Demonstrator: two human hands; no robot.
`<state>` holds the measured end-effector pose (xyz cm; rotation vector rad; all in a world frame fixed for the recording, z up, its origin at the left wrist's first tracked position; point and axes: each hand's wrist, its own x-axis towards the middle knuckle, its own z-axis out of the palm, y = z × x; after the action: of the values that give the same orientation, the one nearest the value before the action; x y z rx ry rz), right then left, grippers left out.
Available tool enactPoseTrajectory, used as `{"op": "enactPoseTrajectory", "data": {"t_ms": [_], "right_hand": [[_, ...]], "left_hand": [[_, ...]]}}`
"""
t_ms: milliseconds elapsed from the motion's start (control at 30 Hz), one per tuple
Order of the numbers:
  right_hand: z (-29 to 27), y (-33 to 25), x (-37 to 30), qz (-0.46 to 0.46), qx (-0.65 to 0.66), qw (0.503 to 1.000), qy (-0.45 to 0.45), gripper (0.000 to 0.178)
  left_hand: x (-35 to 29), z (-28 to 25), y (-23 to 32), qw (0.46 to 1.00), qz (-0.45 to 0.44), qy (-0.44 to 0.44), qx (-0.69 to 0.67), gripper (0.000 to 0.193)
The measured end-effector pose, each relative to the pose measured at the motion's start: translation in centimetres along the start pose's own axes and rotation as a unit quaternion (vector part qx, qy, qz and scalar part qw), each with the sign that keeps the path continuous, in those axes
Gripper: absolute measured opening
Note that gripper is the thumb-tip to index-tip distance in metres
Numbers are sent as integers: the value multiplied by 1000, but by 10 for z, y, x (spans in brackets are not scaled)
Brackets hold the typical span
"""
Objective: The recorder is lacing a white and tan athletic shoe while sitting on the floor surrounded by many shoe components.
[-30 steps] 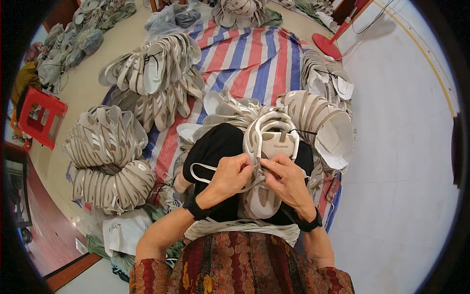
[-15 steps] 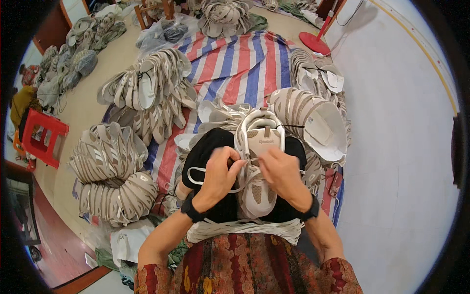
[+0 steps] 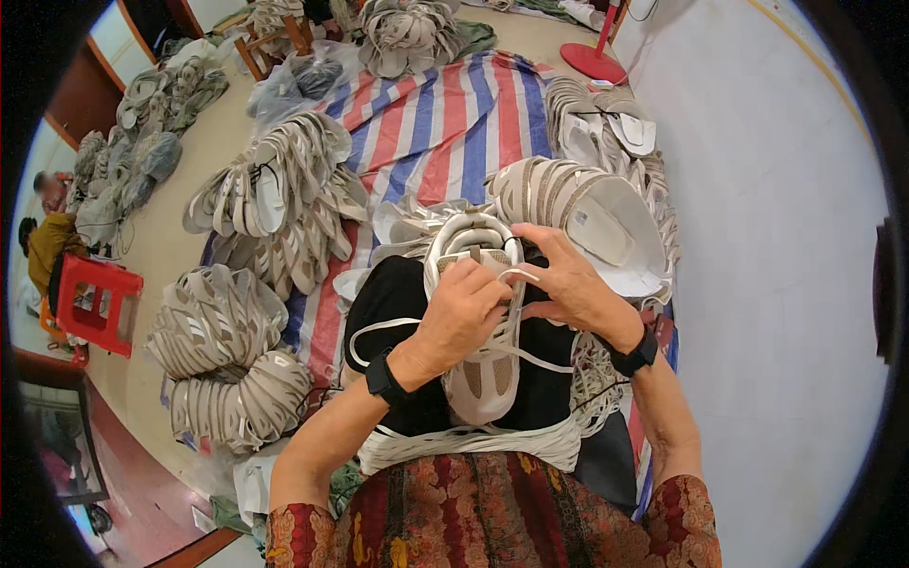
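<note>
A beige and white shoe upper (image 3: 480,402) lies across my black-clad lap, its collar pointing away from me. My left hand (image 3: 461,310) bends over the tongue, fingertips pinching the white shoelace (image 3: 388,326) near the eyelets. My right hand (image 3: 579,287) is at the right eyelet edge, its index finger by the collar and the lace at its fingers; its exact grip is partly hidden. One lace end loops out to the left, and another stretches right below my right hand. A bundle of white laces (image 3: 473,447) lies across my lap against my patterned shirt.
Stacked shoe uppers stand at left (image 3: 213,317), far left (image 3: 270,185) and right (image 3: 587,213). Beneath them spreads a striped plastic sheet (image 3: 445,123). A red stool (image 3: 99,303) stands left, near a seated person (image 3: 47,246). A white wall (image 3: 767,312) is on the right.
My right hand has moved up and right, from the middle of the lacing to the upper eyelet edge. My left hand has shifted right over the tongue. A lace end now extends to the right.
</note>
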<state>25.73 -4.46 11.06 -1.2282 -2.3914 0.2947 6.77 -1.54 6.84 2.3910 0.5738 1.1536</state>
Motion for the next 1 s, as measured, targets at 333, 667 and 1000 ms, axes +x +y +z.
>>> {"op": "enactPoseTrajectory", "data": {"t_ms": [333,667,1000], "right_hand": [[21,21,-6,-19,121,992,24,46],[46,-8,-13,52,172,978,104,24],[48,-29,-18,94,236,961,111,11]], "left_hand": [[5,8,17,962,51,-72,257,13],[-16,-22,36,955,-23,-6,296,9],[-31,-24,22,976,12,27,218,15]]}}
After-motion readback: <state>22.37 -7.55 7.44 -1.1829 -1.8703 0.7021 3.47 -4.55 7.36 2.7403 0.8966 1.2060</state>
